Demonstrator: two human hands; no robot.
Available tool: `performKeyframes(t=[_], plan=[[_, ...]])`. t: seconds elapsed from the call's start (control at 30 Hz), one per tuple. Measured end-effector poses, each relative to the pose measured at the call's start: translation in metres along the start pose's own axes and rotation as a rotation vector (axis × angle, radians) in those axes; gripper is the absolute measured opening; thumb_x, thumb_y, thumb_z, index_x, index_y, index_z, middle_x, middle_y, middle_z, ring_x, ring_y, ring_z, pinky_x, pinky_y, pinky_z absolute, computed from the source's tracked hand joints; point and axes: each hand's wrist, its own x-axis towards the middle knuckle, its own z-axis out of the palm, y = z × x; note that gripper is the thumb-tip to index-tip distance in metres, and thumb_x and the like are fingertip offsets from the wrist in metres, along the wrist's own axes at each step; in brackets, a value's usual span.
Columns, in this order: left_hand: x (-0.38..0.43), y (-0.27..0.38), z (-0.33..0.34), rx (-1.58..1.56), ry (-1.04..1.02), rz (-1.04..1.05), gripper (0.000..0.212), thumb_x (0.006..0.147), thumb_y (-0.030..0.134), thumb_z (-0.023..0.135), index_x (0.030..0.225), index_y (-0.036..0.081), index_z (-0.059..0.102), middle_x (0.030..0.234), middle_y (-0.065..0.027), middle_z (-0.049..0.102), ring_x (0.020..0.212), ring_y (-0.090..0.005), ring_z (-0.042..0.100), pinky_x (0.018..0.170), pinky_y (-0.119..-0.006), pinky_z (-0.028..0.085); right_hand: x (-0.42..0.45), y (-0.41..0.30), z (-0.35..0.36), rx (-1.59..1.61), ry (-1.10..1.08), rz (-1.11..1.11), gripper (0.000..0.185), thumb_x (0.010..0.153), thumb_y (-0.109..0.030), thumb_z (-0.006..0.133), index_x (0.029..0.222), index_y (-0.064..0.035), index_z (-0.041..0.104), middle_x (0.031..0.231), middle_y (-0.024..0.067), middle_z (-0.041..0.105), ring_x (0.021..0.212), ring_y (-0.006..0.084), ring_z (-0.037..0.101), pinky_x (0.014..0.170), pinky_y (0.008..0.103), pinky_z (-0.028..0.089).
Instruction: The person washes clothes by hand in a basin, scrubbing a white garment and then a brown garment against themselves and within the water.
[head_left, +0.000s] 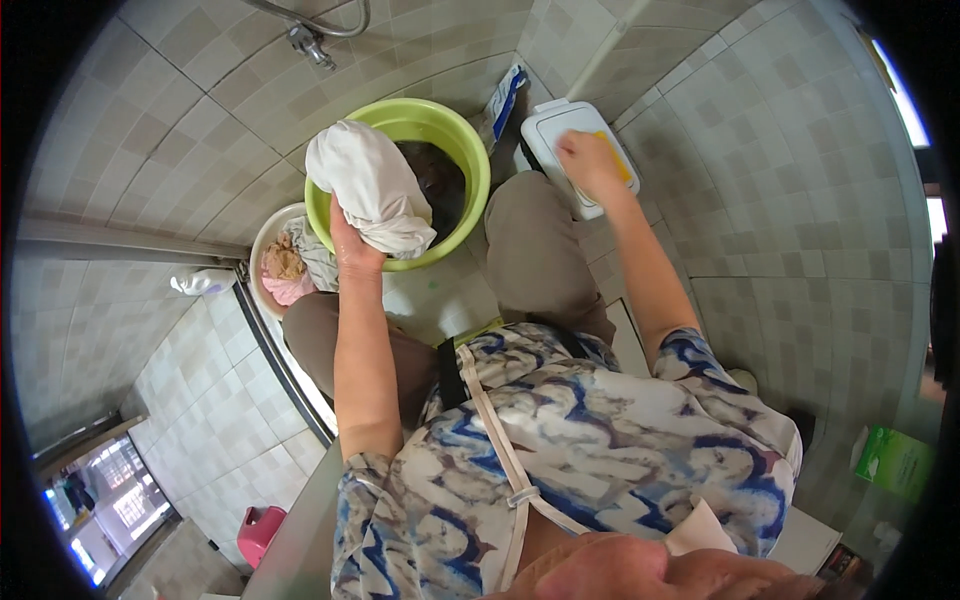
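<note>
My left hand (355, 246) grips a bunched white cloth (366, 176), holding it up over the left side of a lime-green basin (478, 161). Dark contents (439, 184) lie low in that basin, water or fabric, I cannot tell which. Over at the right, my right hand (589, 165) is at a white lidded container (559, 116), its fingers curled. Something yellow (619, 161) shows on the lid beside the hand. The palm faces away, so whether anything is inside those fingers is hidden.
A smaller pale basin (260, 259) with pink, tan and grey fabrics stands left of the green one. Behind stands a blue-and-white bag (504, 94). A metal tap (309, 46) juts from the tiled wall. A door track (274, 352) crosses the floor, with a white bottle (202, 283) beyond it.
</note>
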Motion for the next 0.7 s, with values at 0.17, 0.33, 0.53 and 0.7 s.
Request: performKeyframes(t=[0.17, 0.33, 0.53, 0.7], plan=[[0.002, -0.001, -0.002, 0.021, 0.026, -0.002, 0.050, 0.099, 0.039, 0.040, 0.136, 0.008, 0.047, 0.133, -0.0101, 0.054, 0.120, -0.0310, 0.052, 0.102, -0.045, 0.043, -0.032, 0.086, -0.005, -0.161, -0.125, 0.113, 0.014, 0.078, -0.017, 0.060, 0.080, -0.0050, 0.068, 0.084, 0.0184, 0.065, 0.079, 0.0373, 0.062, 0.068, 0.0446, 0.049], [0.005, 0.000, -0.002, 0.018, 0.039, -0.005, 0.051, 0.098, 0.042, 0.041, 0.136, 0.009, 0.048, 0.132, -0.0098, 0.055, 0.120, -0.0314, 0.053, 0.101, -0.046, 0.043, -0.037, 0.083, 0.018, -0.095, 0.029, 0.074, 0.015, 0.079, -0.015, 0.060, 0.089, -0.0083, 0.070, 0.089, 0.0168, 0.067, 0.084, 0.0377, 0.063, 0.072, 0.0453, 0.050], [0.003, 0.001, -0.005, 0.035, 0.041, 0.000, 0.051, 0.097, 0.043, 0.041, 0.134, 0.009, 0.049, 0.131, -0.0096, 0.056, 0.118, -0.0314, 0.054, 0.100, -0.046, 0.043, -0.028, 0.085, 0.012, -0.264, -0.011, 0.299, 0.018, 0.080, -0.014, 0.062, 0.095, -0.0099, 0.070, 0.090, 0.0160, 0.067, 0.085, 0.0359, 0.064, 0.074, 0.0423, 0.051], [0.004, -0.001, -0.005, 0.043, 0.052, -0.010, 0.052, 0.098, 0.043, 0.040, 0.135, 0.008, 0.049, 0.131, -0.0098, 0.056, 0.118, -0.0311, 0.054, 0.100, -0.046, 0.043, -0.027, 0.108, 0.021, -0.189, 0.002, 0.149, 0.016, 0.078, -0.014, 0.062, 0.093, -0.0098, 0.068, 0.088, 0.0165, 0.067, 0.083, 0.0354, 0.064, 0.071, 0.0432, 0.052]])
